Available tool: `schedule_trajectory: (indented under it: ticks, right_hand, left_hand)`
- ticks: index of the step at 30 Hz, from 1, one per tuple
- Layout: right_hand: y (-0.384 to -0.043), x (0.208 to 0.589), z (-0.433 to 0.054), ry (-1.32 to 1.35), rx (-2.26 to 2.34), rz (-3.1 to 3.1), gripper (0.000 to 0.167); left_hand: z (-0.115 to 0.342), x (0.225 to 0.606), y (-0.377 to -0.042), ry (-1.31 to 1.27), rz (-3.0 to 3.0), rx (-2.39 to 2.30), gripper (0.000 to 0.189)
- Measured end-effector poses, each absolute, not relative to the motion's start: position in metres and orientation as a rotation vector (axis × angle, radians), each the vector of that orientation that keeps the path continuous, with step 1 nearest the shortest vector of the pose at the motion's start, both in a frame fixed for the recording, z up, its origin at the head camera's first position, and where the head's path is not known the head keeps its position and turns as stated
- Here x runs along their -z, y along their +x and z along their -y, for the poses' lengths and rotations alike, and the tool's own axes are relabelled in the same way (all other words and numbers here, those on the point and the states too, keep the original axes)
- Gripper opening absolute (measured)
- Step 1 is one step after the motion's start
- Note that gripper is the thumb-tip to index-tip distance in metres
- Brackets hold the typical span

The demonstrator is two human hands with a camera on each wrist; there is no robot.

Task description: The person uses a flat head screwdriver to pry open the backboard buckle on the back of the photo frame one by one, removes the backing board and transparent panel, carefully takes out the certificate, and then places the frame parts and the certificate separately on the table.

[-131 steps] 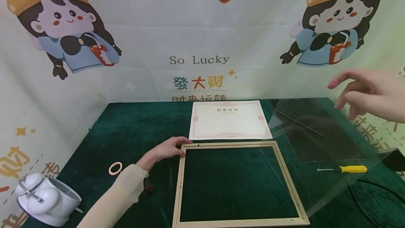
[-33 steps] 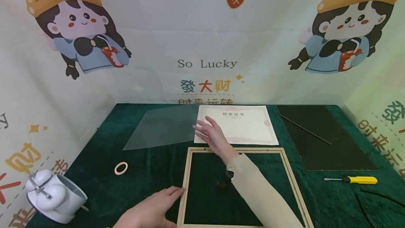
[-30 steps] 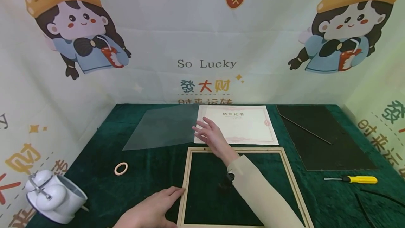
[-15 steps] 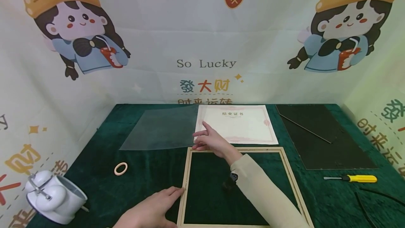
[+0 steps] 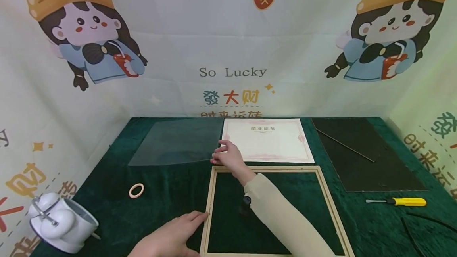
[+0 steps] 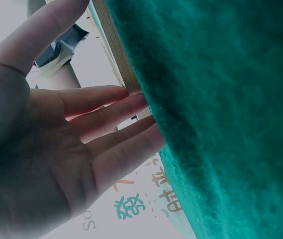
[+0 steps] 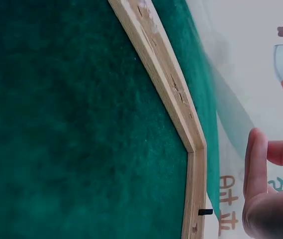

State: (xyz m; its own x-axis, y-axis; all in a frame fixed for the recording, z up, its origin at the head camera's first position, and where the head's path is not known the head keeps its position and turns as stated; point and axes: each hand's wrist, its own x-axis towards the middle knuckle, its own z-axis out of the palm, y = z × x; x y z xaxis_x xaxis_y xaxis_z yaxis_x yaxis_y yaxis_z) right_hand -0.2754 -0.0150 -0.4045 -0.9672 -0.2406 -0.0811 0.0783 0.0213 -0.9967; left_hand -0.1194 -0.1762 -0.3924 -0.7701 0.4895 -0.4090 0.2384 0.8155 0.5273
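Note:
In the head view my right hand (image 5: 230, 157) reaches over the top left of the wooden picture frame (image 5: 206, 225). Its fingers pinch the near right corner of a clear sheet (image 5: 175, 142), which spreads to the left over the green cloth, beside the white certificate (image 5: 265, 144). Against the pale backdrop in the right wrist view, the see-through sheet (image 7: 233, 114) reaches to the fingertips. My left hand (image 5: 171, 235) rests at the frame's left side. Its fingers lie nearly straight, their tips at the wood in the left wrist view.
A black backing board (image 5: 367, 156) with a thin rod (image 5: 344, 144) on it lies at the right. Near it are a yellow-handled screwdriver (image 5: 408, 202) and black strips (image 5: 410, 235). A pinkish ring (image 5: 136, 190) and a white alarm clock (image 5: 64, 223) stand left.
The clear sheet has gone from the right side to the left of the certificate, lately shifting further left and lower. My right hand moved with it; my left slid down the frame's left side.

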Motion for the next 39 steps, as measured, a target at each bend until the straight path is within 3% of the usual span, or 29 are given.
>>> schedule_trajectory:
  ticks: [9, 22, 39]
  right_hand:
    - [-0.278, 0.406, 0.03, 0.004, 2.089, -2.039, 0.048]
    - [-0.279, 0.413, 0.039, 0.023, 1.995, -2.126, 0.043]
    - [-0.28, 0.416, 0.035, -0.064, 1.969, -1.887, 0.051]
  left_hand:
    - [0.174, 0.392, -0.121, 0.539, -2.459, -0.59, 0.089]
    - [0.18, 0.411, -0.128, 0.541, -2.434, -0.592, 0.096]
    - [0.174, 0.398, -0.125, 0.52, -2.428, -0.589, 0.092]
